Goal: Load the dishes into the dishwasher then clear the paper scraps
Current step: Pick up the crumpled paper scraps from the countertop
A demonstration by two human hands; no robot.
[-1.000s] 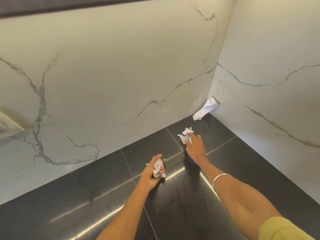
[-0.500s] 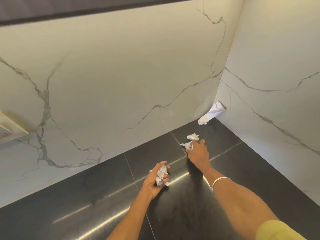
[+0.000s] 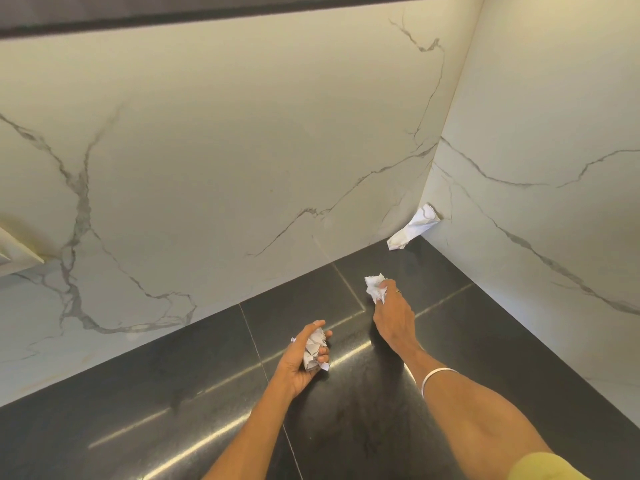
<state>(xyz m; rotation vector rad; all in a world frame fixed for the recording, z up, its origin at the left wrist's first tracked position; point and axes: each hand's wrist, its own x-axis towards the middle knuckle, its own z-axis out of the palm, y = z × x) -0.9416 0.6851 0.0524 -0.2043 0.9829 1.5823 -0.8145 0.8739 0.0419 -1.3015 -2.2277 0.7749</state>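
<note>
one paper scrap [image 3: 374, 285] pinched at right hand [image 3: 393, 315] fingertips.

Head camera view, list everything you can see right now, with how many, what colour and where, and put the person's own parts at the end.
paper scrap in the corner: one, white, leaning where the two walls meet the counter
paper scrap in the right hand: one, white, crumpled
paper scraps in the left hand: a wad, white, count unclear
counter: one, black, glossy
walls: two, white marble with grey veins
bracelet: one, white, right wrist
ring: one, right finger
sleeve: one, yellow, right arm
left hand: grips the wad
right hand: pinches its scrap
</note>
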